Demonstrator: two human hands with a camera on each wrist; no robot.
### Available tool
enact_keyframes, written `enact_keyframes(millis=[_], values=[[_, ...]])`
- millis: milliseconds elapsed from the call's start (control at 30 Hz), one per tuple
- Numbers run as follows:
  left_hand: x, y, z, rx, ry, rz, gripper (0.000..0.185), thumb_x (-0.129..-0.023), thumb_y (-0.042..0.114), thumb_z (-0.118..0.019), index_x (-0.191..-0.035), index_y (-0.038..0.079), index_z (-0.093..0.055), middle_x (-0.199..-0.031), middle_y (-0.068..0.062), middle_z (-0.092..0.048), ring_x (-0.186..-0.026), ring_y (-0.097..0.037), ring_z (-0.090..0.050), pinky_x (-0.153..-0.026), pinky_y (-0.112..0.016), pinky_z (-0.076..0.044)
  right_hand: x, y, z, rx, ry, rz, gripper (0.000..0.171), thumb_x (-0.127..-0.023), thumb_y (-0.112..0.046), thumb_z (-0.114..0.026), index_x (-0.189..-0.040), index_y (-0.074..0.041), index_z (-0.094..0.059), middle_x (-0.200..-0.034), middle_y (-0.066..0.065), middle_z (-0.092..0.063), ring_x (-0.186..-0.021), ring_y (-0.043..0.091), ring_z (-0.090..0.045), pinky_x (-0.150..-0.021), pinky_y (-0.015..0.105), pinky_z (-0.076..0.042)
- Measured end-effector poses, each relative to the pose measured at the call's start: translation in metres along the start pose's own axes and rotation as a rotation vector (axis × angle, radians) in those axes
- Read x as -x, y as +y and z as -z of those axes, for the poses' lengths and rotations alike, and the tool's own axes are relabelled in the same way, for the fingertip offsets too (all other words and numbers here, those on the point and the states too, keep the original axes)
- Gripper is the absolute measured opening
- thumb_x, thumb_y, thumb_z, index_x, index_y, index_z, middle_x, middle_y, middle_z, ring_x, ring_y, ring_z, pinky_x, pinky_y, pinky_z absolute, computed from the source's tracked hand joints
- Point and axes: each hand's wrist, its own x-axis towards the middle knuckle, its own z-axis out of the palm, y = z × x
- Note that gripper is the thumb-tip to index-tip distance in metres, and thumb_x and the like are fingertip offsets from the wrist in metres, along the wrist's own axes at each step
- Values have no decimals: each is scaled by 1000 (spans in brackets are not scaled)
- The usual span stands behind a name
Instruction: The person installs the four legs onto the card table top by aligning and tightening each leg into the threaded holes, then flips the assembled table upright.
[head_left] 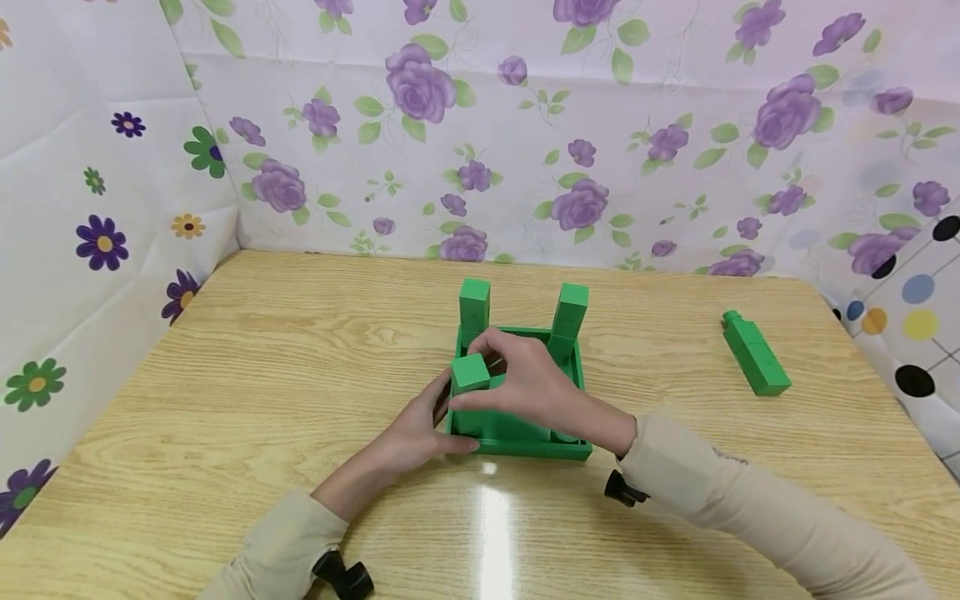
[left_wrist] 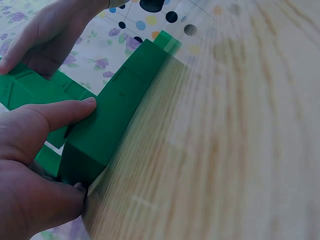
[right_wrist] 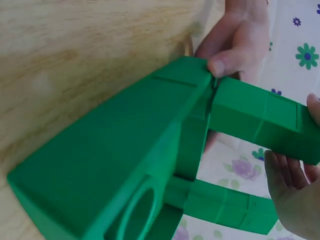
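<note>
A green plastic tray-like base (head_left: 532, 450) with raised walls lies on the table. My left hand (head_left: 408, 437) grips its near left corner, thumb on the front wall and fingers along the left side. At that corner stands a square green leg (head_left: 470, 372), its upper part pinched between the thumb and fingers of my right hand (head_left: 525, 379). In the right wrist view the held leg (right_wrist: 260, 112) meets the base's corner. Two similar legs, one back left (head_left: 475, 304) and one back right (head_left: 572, 308), stand upright. A round socket (right_wrist: 142, 210) shows at another corner.
A loose green leg (head_left: 756, 357) with a narrow round peg lies on the right of the wooden table (head_left: 300, 333). Flowered cloth (head_left: 420, 167) hangs behind the table, with patterned sheets on both sides.
</note>
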Motion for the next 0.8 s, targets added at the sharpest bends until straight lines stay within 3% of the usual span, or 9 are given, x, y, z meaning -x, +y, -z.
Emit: enact_keyframes(millis=[300, 533, 667, 800], values=[[0, 0, 0, -21, -8, -41, 93, -76, -2, -70, -145, 25, -14, -144, 9, -18, -131, -13, -18, -105, -41, -14, -2, 5, -10, 57, 46, 75, 38, -69, -38, -78, -92, -16, -56, -84, -11, -54, -78, 6, -55, -68, 22, -47], [-2, -4, 0, -15, -3, -33, 95, -75, -3, -71, -145, 23, -13, -145, 7, -18, -132, -14, -17, -105, -40, -14, -1, 4, -12, 57, 44, 65, 37, -70, -37, -77, -92, -16, -56, -84, -11, -54, -78, 5, -54, -69, 25, -48], [-7, -17, 3, -15, 9, -34, 96, -74, -1, -72, -145, 27, -13, -145, 8, -18, -132, -14, -18, -105, -41, -14, 0, 3, -11, 68, 26, 45, 43, -72, -40, -75, -101, -14, -59, -93, -9, -57, -83, 6, -54, -71, 29, -48], [-10, -25, 4, -21, 22, -30, 99, -74, 3, -74, -145, 28, -10, -145, 8, -18, -131, -11, -19, -104, -39, -18, 1, 2, -4, 28, -67, 15, 55, -73, -44, -72, -117, -15, -55, -110, -10, -57, -100, 4, -51, -81, 31, -44]])
